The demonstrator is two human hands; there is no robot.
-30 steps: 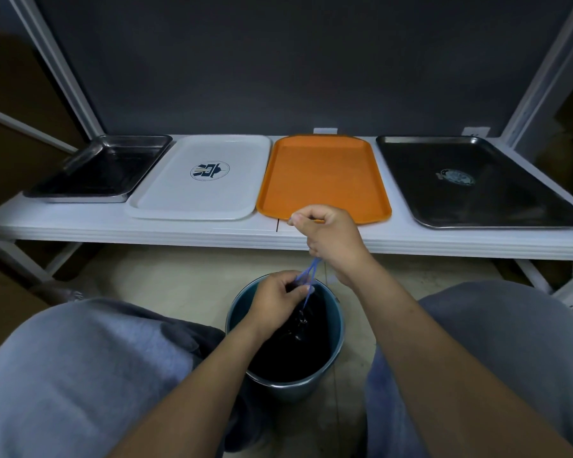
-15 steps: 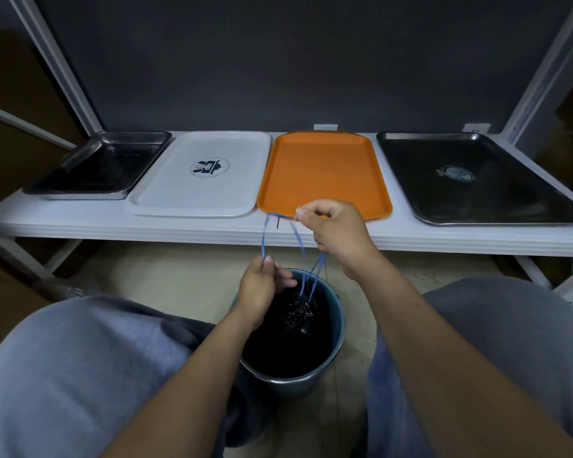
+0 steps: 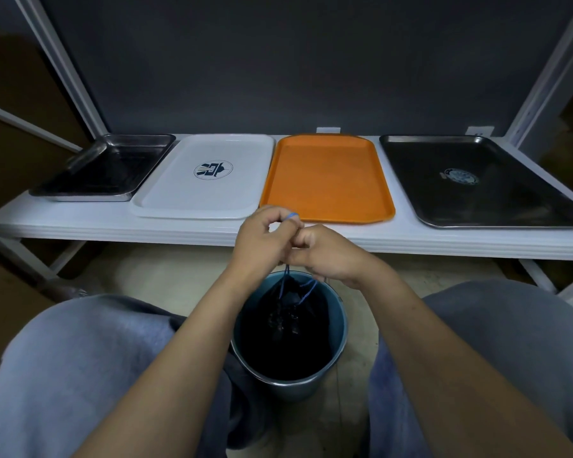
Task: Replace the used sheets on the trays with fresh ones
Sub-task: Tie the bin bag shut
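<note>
Containers. A blue-grey bucket [image 3: 291, 388] stands on the floor between the person's knees, near the viewer and below the shelf [image 3: 113, 223]. It holds a black bag [image 3: 285, 342] whose mouth is gathered toward the middle. A thin blue cord [image 3: 306, 287] rises from the gathered mouth in several strands to the hands above the far rim of the bucket. What the bag contains cannot be seen.

Grip. The left hand [image 3: 262, 239] and the right hand [image 3: 325, 252] are touching just over the near edge of the shelf. Both grips are narrow, with the fingers curled on the cord. A loop of cord shows over a fingertip of the left hand; the right hand pinches the strands that hang below it.

Trays. Four trays lie flat in one row on the white shelf, all apart from the hands.
1. Far left: a small steel tray [image 3: 106, 166] with raised walls and a dark, reflective floor.
2. Left of centre: a white plastic tray [image 3: 209, 196], just beside the steel one, with a round dark-blue logo [image 3: 213, 169] at its middle.
3. Centre: an orange plastic tray [image 3: 326, 180] with a plain matt surface, just beside the white tray. Its near edge is just behind the hands.
4. Right: a large dark metal tray [image 3: 477, 200] with a round emblem [image 3: 461, 177] at its middle, set a little apart from the orange tray.
</note>
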